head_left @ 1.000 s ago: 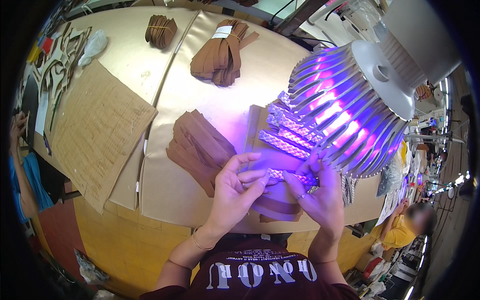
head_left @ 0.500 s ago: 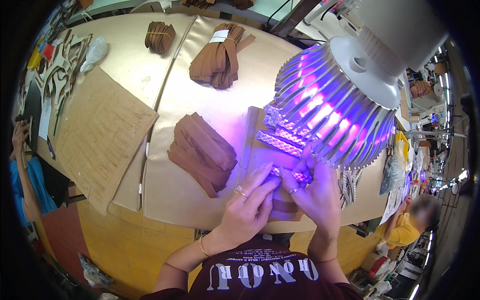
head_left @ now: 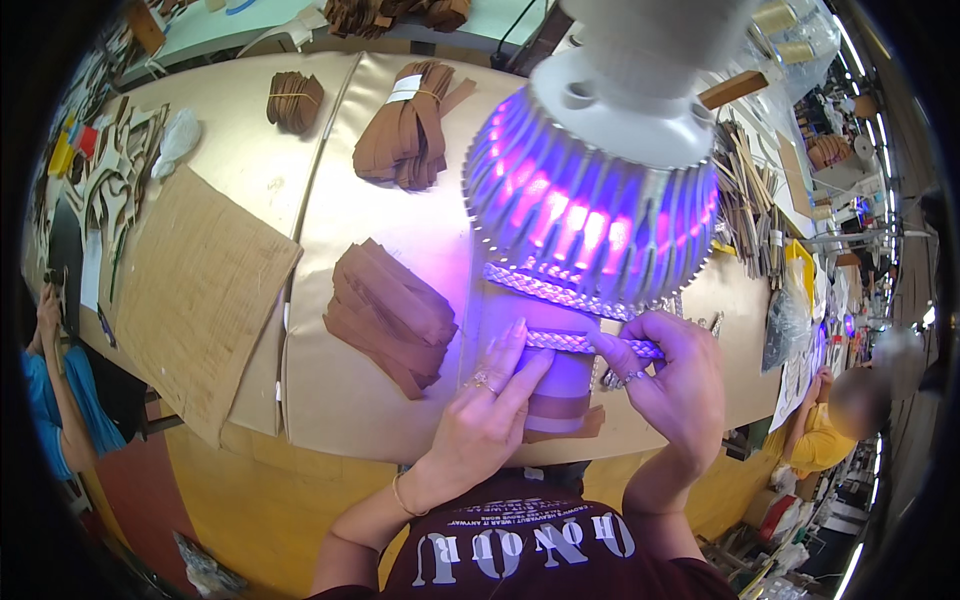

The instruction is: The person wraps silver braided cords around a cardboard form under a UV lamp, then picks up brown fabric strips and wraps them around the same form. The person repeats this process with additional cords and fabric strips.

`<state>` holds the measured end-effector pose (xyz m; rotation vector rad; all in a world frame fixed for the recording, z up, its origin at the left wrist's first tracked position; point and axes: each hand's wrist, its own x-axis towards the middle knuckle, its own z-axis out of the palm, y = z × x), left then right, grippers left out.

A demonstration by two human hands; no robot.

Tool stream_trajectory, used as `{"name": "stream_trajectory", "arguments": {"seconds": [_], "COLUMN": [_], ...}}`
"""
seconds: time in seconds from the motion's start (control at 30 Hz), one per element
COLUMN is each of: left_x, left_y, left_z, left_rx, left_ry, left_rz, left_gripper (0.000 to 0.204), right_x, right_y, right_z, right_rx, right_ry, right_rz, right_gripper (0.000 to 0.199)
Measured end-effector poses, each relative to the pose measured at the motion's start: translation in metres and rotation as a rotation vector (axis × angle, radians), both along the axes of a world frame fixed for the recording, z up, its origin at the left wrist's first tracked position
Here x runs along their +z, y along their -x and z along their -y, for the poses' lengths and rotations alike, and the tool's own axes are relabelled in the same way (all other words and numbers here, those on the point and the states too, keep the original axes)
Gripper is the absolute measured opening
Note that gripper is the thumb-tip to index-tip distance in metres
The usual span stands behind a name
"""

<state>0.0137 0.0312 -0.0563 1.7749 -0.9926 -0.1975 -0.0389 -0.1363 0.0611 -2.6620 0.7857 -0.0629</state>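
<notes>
A braided strap (head_left: 563, 342), tinted violet by the light, runs level across a small flat board (head_left: 560, 385). At its left end, my left hand (head_left: 487, 408) is closed, with fingertips on either side of the braid. My right hand (head_left: 680, 375) pinches the strap near its right end between thumb and fingers. Just beyond lie more braided straps (head_left: 540, 287), partly hidden by the finned lamp (head_left: 590, 200). A brown piece (head_left: 575, 424) sticks out from beneath the board's near edge.
Left of my hands lies a loose stack of brown strips (head_left: 390, 318). Farther back are a banded brown bundle (head_left: 405, 130) and a smaller one (head_left: 295, 100). A tan sheet (head_left: 200, 310) covers the table's left part. Other people sit at both sides.
My right hand has moved right along the strap, exposing more of the braid between my hands. The view has shifted, so the lamp appears farther left.
</notes>
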Motion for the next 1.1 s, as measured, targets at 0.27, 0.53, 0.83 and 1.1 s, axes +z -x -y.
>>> {"name": "stream_trajectory", "arguments": {"seconds": [0.27,0.53,0.83,1.1], "left_x": [0.008,0.012,0.015,0.013], "left_y": [-0.002,-0.002,-0.002,-0.001], "left_z": [0.0,0.001,0.002,-0.005], "left_rx": [-0.005,-0.009,0.0,0.046], "left_ry": [-0.072,-0.101,-0.116,-0.098], "left_rz": [0.037,0.05,0.033,0.08], "left_gripper": [0.045,0.044,0.036,0.038], "right_x": [-0.005,-0.02,-0.036,-0.039], "right_y": [0.005,0.015,0.019,0.022], "right_z": [0.007,0.013,0.012,-0.007], "right_rx": [-0.024,-0.11,-0.087,-0.14], "right_ry": [-0.034,-0.142,-0.156,-0.278], "right_rz": [0.033,0.01,0.075,0.194], "right_gripper": [0.037,0.032,0.033,0.029]}}
